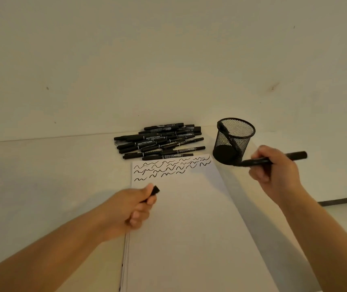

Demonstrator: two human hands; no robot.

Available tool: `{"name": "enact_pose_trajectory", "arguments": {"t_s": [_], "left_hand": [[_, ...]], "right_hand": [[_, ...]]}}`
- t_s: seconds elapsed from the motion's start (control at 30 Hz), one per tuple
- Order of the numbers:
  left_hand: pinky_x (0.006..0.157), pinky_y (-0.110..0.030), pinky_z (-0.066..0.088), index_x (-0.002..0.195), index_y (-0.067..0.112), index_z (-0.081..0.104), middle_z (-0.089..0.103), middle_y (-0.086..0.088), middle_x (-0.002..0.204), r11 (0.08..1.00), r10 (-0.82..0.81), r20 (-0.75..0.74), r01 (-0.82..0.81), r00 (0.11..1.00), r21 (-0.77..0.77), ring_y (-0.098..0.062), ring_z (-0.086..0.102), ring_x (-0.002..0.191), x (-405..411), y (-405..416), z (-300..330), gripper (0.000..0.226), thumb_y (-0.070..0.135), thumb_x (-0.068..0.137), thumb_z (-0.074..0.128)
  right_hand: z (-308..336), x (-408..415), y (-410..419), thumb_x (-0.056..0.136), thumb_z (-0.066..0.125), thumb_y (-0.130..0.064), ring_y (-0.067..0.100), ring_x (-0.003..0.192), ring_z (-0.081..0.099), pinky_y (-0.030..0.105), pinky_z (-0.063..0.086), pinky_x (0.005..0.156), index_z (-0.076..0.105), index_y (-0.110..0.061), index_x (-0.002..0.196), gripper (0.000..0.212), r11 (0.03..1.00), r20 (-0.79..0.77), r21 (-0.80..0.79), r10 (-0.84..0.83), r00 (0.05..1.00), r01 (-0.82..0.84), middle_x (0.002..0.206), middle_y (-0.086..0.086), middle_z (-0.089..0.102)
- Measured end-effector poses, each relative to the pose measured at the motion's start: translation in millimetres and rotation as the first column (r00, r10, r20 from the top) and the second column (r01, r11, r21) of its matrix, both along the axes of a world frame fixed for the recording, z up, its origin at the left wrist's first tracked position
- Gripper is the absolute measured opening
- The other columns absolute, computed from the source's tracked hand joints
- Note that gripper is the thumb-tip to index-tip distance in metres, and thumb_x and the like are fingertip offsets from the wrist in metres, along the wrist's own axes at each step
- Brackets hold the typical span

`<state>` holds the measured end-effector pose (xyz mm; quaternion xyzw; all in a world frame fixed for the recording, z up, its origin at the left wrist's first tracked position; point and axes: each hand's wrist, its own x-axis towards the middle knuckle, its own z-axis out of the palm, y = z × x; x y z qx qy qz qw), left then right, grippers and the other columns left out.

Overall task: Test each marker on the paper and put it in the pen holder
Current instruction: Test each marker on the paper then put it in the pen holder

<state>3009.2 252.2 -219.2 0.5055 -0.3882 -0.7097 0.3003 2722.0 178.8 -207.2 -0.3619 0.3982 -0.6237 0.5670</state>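
Note:
A white sheet of paper [189, 218] lies on the table with several black squiggles along its top edge. My left hand [134, 209] rests on the sheet's left side, fingers closed on a small black marker cap [155, 190]. To the right of the paper my right hand [273, 169] grips a black marker [294, 156], held roughly level, its left end pointing at the base of the black mesh pen holder [233, 140]. One marker leans inside the holder. A pile of several black markers [160, 142] lies behind the paper by the wall.
The table [52, 175] is pale and meets a plain wall [168, 60] just behind the pile and the holder. A dark strip of floor edge [345, 200] shows past the table's right side.

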Motion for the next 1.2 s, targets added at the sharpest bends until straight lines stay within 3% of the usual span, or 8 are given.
{"name": "enact_pose_trajectory", "arguments": {"t_s": [0.07, 0.13, 0.23, 0.3, 0.5, 0.6, 0.8, 1.2], "left_hand": [[0.039, -0.015, 0.030, 0.066, 0.016, 0.046, 0.035, 0.009, 0.048, 0.990, -0.007, 0.195, 0.034, 0.981, -0.134, -0.005, 0.033, 0.038, -1, -10, -4, 0.036, 0.037, 0.094, 0.039], [0.047, -0.019, 0.036, 0.067, 0.019, 0.047, 0.044, 0.009, 0.047, 0.925, 0.027, 0.468, 0.156, 0.883, -0.346, -0.005, 0.042, 0.041, -13, -19, -8, 0.035, 0.036, 0.095, 0.037], [0.053, -0.028, 0.035, 0.072, 0.026, 0.042, 0.053, 0.007, 0.056, 0.727, 0.227, 0.807, 0.456, 0.545, -0.513, -0.010, 0.050, 0.056, -24, -29, -16, 0.028, 0.042, 0.094, 0.035], [0.053, -0.028, 0.030, 0.077, 0.029, 0.038, 0.051, 0.008, 0.066, 0.660, 0.330, 0.835, 0.525, 0.441, -0.538, -0.015, 0.048, 0.064, -26, -34, -20, 0.024, 0.045, 0.094, 0.032], [0.049, -0.020, 0.023, 0.077, 0.029, 0.040, 0.050, 0.009, 0.064, 0.605, 0.375, 0.797, 0.526, 0.474, -0.598, -0.013, 0.049, 0.061, -20, -38, -35, 0.025, 0.047, 0.092, 0.031], [0.049, -0.021, 0.023, 0.074, 0.029, 0.040, 0.047, 0.009, 0.058, 0.595, 0.378, 0.771, 0.503, 0.512, -0.626, -0.011, 0.047, 0.057, -20, -39, -38, 0.027, 0.049, 0.091, 0.031], [0.048, -0.022, 0.024, 0.062, 0.034, 0.035, 0.044, 0.008, 0.053, 0.623, 0.352, 0.747, 0.454, 0.564, -0.637, -0.006, 0.043, 0.051, -18, -39, -37, 0.031, 0.049, 0.089, 0.033], [0.049, -0.023, 0.028, 0.064, 0.036, 0.036, 0.046, 0.009, 0.053, 0.639, 0.328, 0.750, 0.450, 0.575, -0.624, -0.005, 0.044, 0.050, -18, -39, -36, 0.028, 0.047, 0.090, 0.035]], "right_hand": [[-7, 15, -1, 0.089, 0.047, -0.009, 0.010, 0.033, 0.036, 0.017, 0.022, 0.036, 0.061, -0.011, 0.062, 0.030, 0.997, -0.301, -0.027, 0.063, 0.952, -0.075, 0.043, 0.001, 0.045], [-13, 33, 0, 0.087, 0.057, -0.009, 0.008, 0.046, 0.051, 0.017, 0.036, 0.039, 0.064, -0.015, 0.075, 0.015, 0.978, -0.524, -0.015, 0.169, 0.835, -0.208, 0.055, -0.002, 0.057], [-20, 52, -7, 0.083, 0.063, -0.012, 0.004, 0.057, 0.060, 0.016, 0.045, 0.048, 0.068, -0.024, 0.082, 0.013, 0.984, -0.598, 0.011, 0.149, 0.787, -0.178, 0.066, -0.006, 0.067], [-21, 65, -16, 0.085, 0.062, -0.017, 0.004, 0.054, 0.061, 0.017, 0.045, 0.047, 0.066, -0.023, 0.079, 0.010, 0.994, -0.568, 0.041, 0.107, 0.816, -0.102, 0.064, -0.004, 0.068], [-39, 80, -31, 0.084, 0.056, -0.017, 0.004, 0.046, 0.054, 0.022, 0.043, 0.053, 0.059, -0.017, 0.063, 0.021, 0.996, -0.653, -0.037, -0.086, 0.752, 0.082, 0.051, -0.002, 0.060], [-43, 76, -33, 0.083, 0.055, -0.012, 0.001, 0.043, 0.052, 0.015, 0.042, 0.045, 0.056, -0.021, 0.065, 0.021, 0.996, -0.624, -0.061, -0.086, 0.776, 0.061, 0.043, -0.006, 0.057], [-48, 76, -35, 0.081, 0.055, -0.016, 0.002, 0.046, 0.052, 0.016, 0.042, 0.049, 0.054, -0.022, 0.062, 0.020, 0.995, -0.711, -0.086, -0.031, 0.702, -0.043, 0.046, -0.005, 0.058], [-48, 73, -35, 0.079, 0.054, -0.016, 0.003, 0.048, 0.049, 0.018, 0.040, 0.046, 0.051, -0.023, 0.064, 0.017, 0.985, -0.737, -0.165, -0.162, 0.656, 0.058, 0.050, -0.006, 0.055]]}}
